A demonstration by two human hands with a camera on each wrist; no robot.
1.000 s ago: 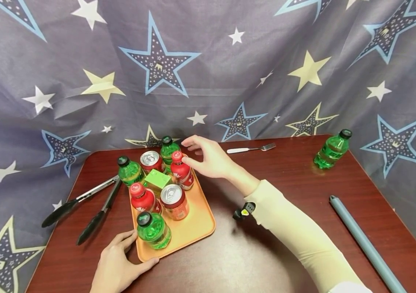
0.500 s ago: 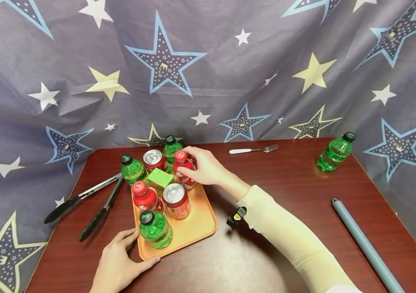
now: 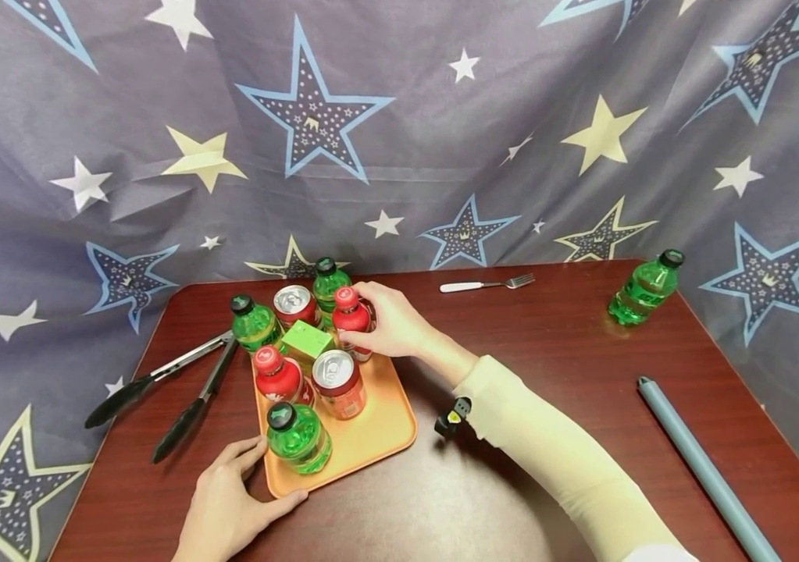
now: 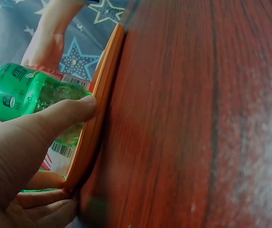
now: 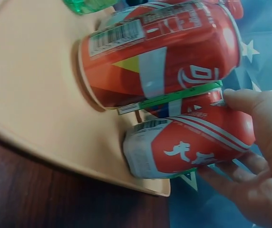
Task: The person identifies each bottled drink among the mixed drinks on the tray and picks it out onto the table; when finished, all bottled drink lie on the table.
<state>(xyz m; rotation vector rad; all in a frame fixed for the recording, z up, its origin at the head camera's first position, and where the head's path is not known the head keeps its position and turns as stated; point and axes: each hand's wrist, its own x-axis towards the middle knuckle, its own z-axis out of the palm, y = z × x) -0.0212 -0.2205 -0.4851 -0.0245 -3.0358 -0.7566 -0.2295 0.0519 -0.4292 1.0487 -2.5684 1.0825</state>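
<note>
An orange tray holds several drinks. My left hand grips its near left corner, thumb on the front rim and fingers round the left side. My right hand holds a red bottle at the tray's back right, thumb on one side and fingers on the other. The bottle stands upright beside a red can. Also on the tray are a green box, a second red bottle, another red can and green bottles, one close to my left hand.
Black-tipped tongs lie left of the tray. Behind it to the right is a white-handled fork. A separate green bottle stands at the far right, with a grey-blue tube nearer. A starry cloth hangs behind the table.
My right hand has come in from behind the red bottle and closed its fingers and thumb round it, slightly lower. My left hand stays at the tray corner.
</note>
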